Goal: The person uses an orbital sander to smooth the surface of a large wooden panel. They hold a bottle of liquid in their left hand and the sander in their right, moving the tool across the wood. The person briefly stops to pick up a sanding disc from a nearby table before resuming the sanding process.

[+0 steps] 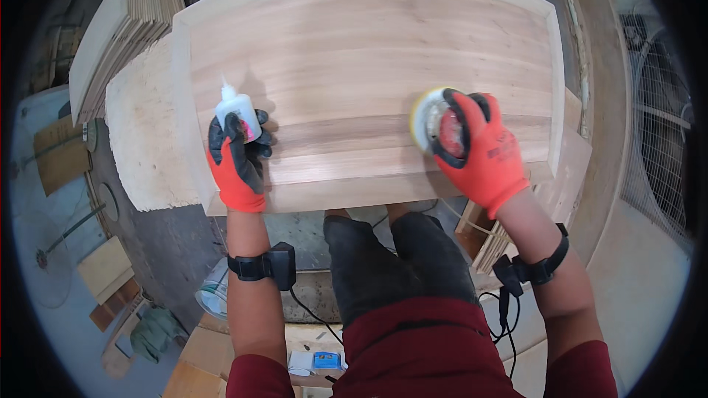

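Observation:
My left hand, in a red glove with black fingers, is closed around a small white squeeze bottle. Its thin nozzle points up and away from me, above the left part of a pale wooden panel. My right hand, gloved the same way, grips what looks like a round palm sander with a yellow rim and a reddish body. It is at the panel's right side, tilted and slightly blurred; whether it touches the wood I cannot tell.
Beneath the panel lies a rough pale board. Stacked thin boards stand at the far left. A caged fan is at the right. Low on the left are a bucket and a green cloth. Cables hang from both wrist straps.

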Tool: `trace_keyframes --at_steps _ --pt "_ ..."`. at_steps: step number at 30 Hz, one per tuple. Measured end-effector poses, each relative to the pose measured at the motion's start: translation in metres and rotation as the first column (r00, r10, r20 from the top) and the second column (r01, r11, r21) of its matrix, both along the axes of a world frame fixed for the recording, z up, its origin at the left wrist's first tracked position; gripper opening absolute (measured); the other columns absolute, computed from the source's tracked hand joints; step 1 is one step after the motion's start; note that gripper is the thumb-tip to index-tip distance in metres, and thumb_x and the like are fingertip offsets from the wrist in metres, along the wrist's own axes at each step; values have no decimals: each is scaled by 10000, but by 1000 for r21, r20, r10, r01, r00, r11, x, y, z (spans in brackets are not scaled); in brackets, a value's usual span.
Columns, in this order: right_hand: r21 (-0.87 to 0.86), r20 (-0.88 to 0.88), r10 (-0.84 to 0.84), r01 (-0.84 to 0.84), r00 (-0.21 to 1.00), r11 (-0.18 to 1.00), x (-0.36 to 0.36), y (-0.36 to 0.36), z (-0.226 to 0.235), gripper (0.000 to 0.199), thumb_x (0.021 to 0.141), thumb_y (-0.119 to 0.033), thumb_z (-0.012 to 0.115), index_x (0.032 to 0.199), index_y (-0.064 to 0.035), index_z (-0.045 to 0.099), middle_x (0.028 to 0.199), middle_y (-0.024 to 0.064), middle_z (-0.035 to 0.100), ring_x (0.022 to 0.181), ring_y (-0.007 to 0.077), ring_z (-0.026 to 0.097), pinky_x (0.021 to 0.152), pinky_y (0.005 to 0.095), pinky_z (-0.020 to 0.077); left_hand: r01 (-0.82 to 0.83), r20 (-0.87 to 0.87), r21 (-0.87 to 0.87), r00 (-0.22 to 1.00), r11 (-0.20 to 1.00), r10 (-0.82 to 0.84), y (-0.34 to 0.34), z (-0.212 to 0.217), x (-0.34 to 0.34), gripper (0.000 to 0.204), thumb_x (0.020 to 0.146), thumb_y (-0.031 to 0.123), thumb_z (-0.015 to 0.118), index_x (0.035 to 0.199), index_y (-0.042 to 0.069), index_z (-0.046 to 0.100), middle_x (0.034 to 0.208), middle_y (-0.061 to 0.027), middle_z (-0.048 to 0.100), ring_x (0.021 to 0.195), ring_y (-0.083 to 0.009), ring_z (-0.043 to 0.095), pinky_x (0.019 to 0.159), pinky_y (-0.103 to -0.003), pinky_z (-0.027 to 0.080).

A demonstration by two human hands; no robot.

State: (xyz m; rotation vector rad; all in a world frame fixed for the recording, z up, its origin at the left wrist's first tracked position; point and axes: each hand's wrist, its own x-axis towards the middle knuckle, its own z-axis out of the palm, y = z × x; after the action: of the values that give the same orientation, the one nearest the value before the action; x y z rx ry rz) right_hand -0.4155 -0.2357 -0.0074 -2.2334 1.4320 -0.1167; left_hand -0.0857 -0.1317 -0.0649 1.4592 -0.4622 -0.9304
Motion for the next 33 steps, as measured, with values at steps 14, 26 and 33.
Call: trace_keyframes --at_steps 14,26,33 --pt "-99 -9 -133 132 991 986 22 -13 -2 724 792 -224 815 1442 -188 499 1351 206 501 1042 434 664 859 487 573 -105 -61 -1 993 995 104 69 -3 79 366 1066 397 544 1221 68 588 944 -86 686 658 -126 572 539 -245 422" --pt "-85 3 -101 100 995 991 55 15 -6 743 762 -252 836 1430 -179 520 1335 186 539 1066 419 665 885 486 563 -94 -76 49 992 994 98 75 2 94 386 1069 373 552 1274 46 569 987 -110 669 703 -134 576 571 -248 430" --pt "-130 -26 -216 211 976 969 -5 37 -5 734 766 -195 834 1429 -153 523 1316 169 557 1137 412 635 924 476 551 -33 -207 -104 978 994 11 93 -10 109 384 1052 364 591 1269 47 595 1020 -120 674 736 -144 604 609 -243 463"
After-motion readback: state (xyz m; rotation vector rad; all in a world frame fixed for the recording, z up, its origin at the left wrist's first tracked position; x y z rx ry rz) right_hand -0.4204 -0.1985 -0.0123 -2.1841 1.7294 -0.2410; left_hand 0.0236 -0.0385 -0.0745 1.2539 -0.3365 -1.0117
